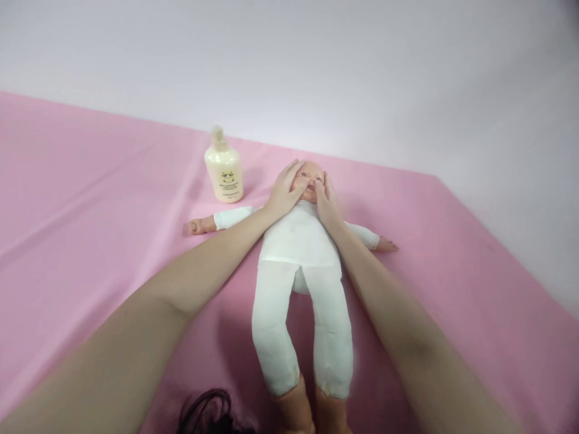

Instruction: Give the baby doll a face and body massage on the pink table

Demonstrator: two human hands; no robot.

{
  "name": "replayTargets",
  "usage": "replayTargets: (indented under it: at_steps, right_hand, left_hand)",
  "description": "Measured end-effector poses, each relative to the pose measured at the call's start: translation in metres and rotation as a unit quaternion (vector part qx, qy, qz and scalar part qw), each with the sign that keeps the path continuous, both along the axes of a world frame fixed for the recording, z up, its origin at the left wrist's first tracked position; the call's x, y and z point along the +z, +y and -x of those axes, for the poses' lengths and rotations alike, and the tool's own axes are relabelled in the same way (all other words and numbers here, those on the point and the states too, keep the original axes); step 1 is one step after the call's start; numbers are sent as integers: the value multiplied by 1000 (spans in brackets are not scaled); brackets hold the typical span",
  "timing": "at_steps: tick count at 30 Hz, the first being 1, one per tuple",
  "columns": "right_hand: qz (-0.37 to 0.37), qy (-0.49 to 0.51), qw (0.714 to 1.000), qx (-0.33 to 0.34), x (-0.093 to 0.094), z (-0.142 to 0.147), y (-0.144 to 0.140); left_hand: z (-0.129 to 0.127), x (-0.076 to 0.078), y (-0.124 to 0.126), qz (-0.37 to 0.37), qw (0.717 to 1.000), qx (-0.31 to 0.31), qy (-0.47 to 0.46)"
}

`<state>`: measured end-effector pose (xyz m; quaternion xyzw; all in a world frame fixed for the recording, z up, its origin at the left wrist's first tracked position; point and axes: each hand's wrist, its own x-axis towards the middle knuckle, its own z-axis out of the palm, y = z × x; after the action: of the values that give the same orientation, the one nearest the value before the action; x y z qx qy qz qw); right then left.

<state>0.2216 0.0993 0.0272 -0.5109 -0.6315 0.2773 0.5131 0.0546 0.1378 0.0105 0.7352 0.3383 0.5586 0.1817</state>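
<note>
A baby doll point(299, 238) in a white cloth body lies on its back, head away from me and arms spread to the sides. My left hand point(286, 191) cups the left side of its head, fingers along the temple and thumb on the cheek near the mouth. On the other side, my right hand point(328, 202) holds the head the same way, thumb beside the mouth. Both palms rest low against the jaw and neck area. My forearms cross over the doll's arms and hide parts of them. The doll's feet run out of view at the bottom.
A cream pump bottle point(224, 172) with a printed label stands upright beyond the doll's left-hand arm. Pink cloth point(99, 181) covers the table, whose far edge meets a pale wall point(289, 66). Dark hair point(210, 413) shows at the bottom edge.
</note>
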Motion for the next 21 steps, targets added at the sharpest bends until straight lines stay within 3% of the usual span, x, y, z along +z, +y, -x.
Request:
replayTargets:
  at_steps: [21]
  right_hand:
    - [-1, -1, 1000, 12, 2, 0, -2]
  left_hand:
    - [1, 2, 0, -3, 1000, -10, 0]
